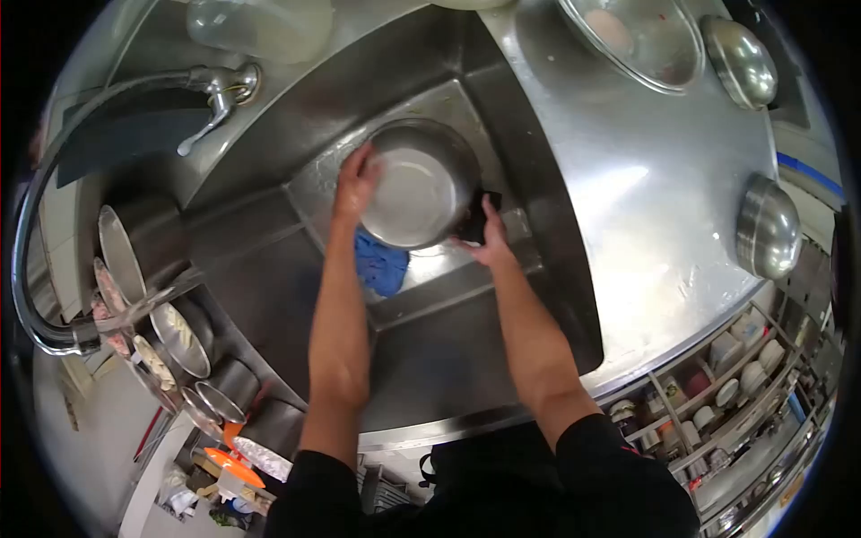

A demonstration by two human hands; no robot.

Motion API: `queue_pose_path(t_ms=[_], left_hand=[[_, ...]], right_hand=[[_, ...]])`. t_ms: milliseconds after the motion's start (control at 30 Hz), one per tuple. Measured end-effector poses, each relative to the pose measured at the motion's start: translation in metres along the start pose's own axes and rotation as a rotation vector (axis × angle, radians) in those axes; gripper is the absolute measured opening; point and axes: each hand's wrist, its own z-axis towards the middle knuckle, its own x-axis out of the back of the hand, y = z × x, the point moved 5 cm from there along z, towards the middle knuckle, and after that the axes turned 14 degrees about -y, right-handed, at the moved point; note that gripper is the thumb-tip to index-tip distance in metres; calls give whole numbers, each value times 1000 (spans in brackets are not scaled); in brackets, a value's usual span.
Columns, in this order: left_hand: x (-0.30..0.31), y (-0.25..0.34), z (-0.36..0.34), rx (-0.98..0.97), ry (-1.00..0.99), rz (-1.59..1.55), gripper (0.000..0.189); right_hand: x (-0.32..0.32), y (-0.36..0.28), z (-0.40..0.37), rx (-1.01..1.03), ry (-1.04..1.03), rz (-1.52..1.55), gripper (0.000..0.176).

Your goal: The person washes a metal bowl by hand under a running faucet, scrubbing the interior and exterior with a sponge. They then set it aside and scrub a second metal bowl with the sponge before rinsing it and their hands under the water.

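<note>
A round stainless steel bowl (411, 199) is tilted inside the deep sink, its hollow side facing me. My left hand (359, 184) grips its left rim, the fingers slightly blurred. At the lower right of the bowl, my right hand (490, 240) is closed around a black pad-like thing (485, 215), pressed near the bowl's side. Whether the right fingers also touch the bowl is hard to tell. Beneath the bowl, a crumpled blue cloth (381, 266) lies on the sink floor by my left forearm.
The steel sink (430, 350) has high walls around both hands. A curved faucet (220, 90) stands at the left. Metal pots (143, 247) and food containers line the left edge. On the right counter (628, 206) are a large bowl (646, 45) and smaller upturned bowls (769, 227).
</note>
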Motion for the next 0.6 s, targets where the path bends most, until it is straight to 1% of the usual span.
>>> queue_pose_path(t_ms=[33, 67, 100, 200, 267, 300, 367, 400, 433, 467, 500, 533, 567, 600], left_hand=[[-4, 17, -21, -150, 56, 221, 61], [-8, 30, -44, -154, 100, 264, 61], [-38, 38, -33, -216, 140, 234, 62], [-41, 65, -92, -152, 197, 291, 60], [-52, 85, -117, -199, 236, 415, 58], [-57, 90, -128, -198, 249, 418, 58], [-66, 99, -148, -189, 284, 468, 57], [-70, 100, -156, -185, 297, 469, 57], [-73, 98, -164, -168, 297, 433, 61], [-75, 94, -170, -151, 299, 397, 65], [-77, 93, -177, -140, 312, 398, 65], [-76, 88, -182, -80, 330, 339, 70], [-77, 82, -188, -18, 346, 278, 74], [-79, 80, -194, -7, 358, 278, 74]], right_hand=[[2, 3, -2, 2, -35, 25, 50], [7, 6, -3, 29, -98, -17, 47], [26, -29, 5, 80, -150, -66, 49], [31, -10, 8, 19, -234, -75, 48], [37, -14, 10, 86, -115, 16, 53], [30, -19, 7, 82, -126, 9, 53], [16, -35, -2, 157, -158, -19, 59], [27, -40, 15, 100, -183, -63, 67], [21, -47, 16, 89, -189, -69, 67], [14, -56, 18, 106, -205, -85, 61], [7, -64, 21, 122, -221, -101, 56], [-4, -71, 26, 123, -254, -175, 54], [-12, -75, 30, 110, -260, -181, 54], [-29, -83, 23, 82, -260, -270, 51]])
